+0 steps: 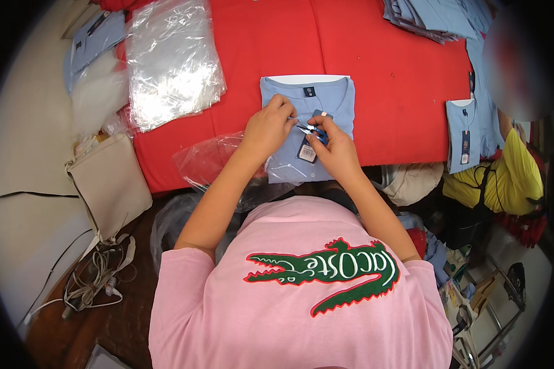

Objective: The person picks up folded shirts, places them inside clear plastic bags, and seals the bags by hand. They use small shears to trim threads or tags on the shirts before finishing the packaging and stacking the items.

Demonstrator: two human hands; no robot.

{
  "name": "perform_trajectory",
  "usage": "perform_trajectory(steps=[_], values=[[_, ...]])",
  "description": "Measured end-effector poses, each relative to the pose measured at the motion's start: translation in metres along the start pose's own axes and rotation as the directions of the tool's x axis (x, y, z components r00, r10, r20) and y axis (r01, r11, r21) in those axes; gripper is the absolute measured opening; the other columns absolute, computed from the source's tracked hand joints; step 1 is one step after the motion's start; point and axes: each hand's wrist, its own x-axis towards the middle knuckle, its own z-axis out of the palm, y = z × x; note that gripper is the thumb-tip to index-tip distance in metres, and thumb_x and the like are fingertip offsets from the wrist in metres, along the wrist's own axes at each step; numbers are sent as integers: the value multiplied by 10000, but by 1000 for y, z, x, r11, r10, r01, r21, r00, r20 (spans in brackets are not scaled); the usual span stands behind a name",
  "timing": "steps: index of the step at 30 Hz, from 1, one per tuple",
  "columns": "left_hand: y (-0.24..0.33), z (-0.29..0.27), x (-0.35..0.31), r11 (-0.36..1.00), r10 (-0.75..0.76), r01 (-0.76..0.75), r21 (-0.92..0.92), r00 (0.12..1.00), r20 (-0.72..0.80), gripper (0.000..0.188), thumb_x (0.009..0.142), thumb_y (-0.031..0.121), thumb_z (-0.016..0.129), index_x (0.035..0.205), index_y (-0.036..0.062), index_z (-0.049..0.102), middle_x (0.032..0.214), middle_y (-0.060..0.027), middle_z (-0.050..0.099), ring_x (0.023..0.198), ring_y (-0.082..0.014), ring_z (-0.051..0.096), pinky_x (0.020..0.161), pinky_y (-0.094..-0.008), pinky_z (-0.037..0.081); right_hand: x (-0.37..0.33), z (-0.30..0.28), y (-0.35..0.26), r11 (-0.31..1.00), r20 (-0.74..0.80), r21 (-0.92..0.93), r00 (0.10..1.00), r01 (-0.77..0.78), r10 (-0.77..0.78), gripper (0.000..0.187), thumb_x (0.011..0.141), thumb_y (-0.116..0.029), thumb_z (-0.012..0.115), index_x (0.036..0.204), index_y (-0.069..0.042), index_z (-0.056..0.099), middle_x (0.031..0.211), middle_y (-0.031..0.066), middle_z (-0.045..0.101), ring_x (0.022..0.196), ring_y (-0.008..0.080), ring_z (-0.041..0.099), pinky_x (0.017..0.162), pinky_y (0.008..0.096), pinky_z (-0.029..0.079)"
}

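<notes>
I see a folded blue shirt (340, 101) beneath the right hand (337, 146), gripping snips (317, 132), and left hand (269, 126), pinching something unclear.

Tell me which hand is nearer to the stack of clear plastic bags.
Left. The left hand is over the folded blue shirt, to the right of the stack of clear plastic bags. The right hand is over that shirt too, farther right.

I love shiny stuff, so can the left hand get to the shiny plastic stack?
Probably yes: just red cloth shows between the left hand and the shiny plastic stack. It would have to leave the blue shirt and stretch forward and left.
</notes>
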Motion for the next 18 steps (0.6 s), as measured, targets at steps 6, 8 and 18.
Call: perform_trajectory(steps=[6,8,18], values=[[2,-11,2,871,-228,297,-392,950,214,121,954,31,755,1041,55,675,1031,-38,720,877,-110,675,758,-276,541,2,6,5,997,-55,72,998,-36,40,279,994,-217,743,1231,-91,669,972,143,753,843,274,733,727,388,547],[-19,10,1,749,-212,281,-600,960,184,140,959,-15,748,1055,34,659,1058,-33,721,909,-60,645,776,-237,529,3,6,3,996,-58,74,997,-46,50,274,998,-215,740,1231,-87,670,971,149,756,853,282,735,736,391,550],[-35,24,0,584,-187,303,-753,953,238,191,936,-69,756,1050,24,635,1080,-59,711,959,-77,654,851,-215,546,4,3,-5,998,-71,9,995,-68,68,276,983,-207,757,1222,-94,683,977,139,758,836,272,734,729,390,545]])
